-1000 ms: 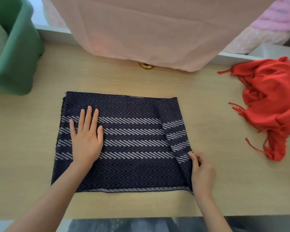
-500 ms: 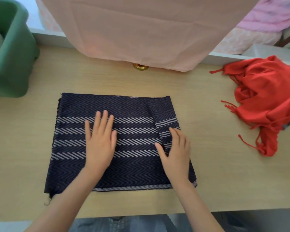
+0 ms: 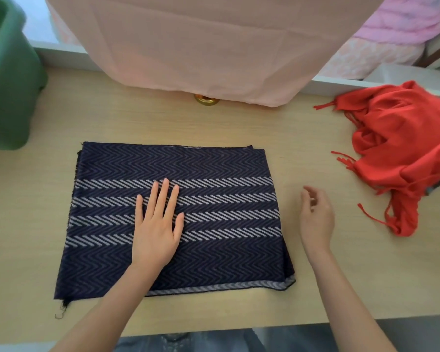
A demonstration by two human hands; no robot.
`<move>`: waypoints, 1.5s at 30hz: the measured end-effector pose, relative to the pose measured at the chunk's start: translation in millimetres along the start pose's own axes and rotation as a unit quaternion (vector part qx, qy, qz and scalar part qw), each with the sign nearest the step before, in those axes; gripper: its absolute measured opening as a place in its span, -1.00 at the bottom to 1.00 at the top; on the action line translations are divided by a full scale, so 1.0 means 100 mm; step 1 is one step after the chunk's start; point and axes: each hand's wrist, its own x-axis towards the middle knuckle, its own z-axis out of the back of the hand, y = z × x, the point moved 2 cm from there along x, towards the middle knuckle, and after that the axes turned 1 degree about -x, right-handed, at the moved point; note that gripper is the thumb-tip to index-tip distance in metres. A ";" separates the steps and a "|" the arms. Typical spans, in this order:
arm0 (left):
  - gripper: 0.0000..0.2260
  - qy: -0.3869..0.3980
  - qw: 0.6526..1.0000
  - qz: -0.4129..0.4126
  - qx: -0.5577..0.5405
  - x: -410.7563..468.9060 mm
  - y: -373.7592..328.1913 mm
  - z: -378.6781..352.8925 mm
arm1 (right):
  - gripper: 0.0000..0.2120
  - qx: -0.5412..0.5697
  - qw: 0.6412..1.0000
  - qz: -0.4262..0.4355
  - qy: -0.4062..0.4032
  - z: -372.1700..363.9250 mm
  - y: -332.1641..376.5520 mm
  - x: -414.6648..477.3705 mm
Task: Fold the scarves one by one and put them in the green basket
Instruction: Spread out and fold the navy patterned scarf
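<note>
Presses the navy scarf [image 3: 214,168], a folded rectangle with 4 pale bands, flat on the table [image 3: 315,288] with the left hand [image 3: 155,229]: palm down, fingers straight, nothing gripped. Holds the right hand [image 3: 315,219] just off the scarf's right edge, clear of the cloth, fingers loosely curled, empty. Finds the red scarf [image 3: 404,148] bunched beyond the right hand, the green basket [image 3: 8,97] well off to the left hand's far left. Shows pink cloth [image 3: 201,47] hanging past both hands.
</note>
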 end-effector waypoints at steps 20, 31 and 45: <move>-0.48 0.005 1.000 0.004 0.000 0.00 -0.02 0.02 | -0.89 0.112 0.960 0.087 0.243 -0.47 1.19 0.20; -0.48 0.005 1.000 0.001 0.001 0.00 -0.02 0.03 | -0.58 -0.022 0.913 0.244 0.326 -0.73 1.10 0.34; -0.48 0.009 1.000 0.005 -0.012 0.00 -0.03 0.04 | -0.56 -0.173 0.878 0.296 0.335 -0.72 1.03 0.71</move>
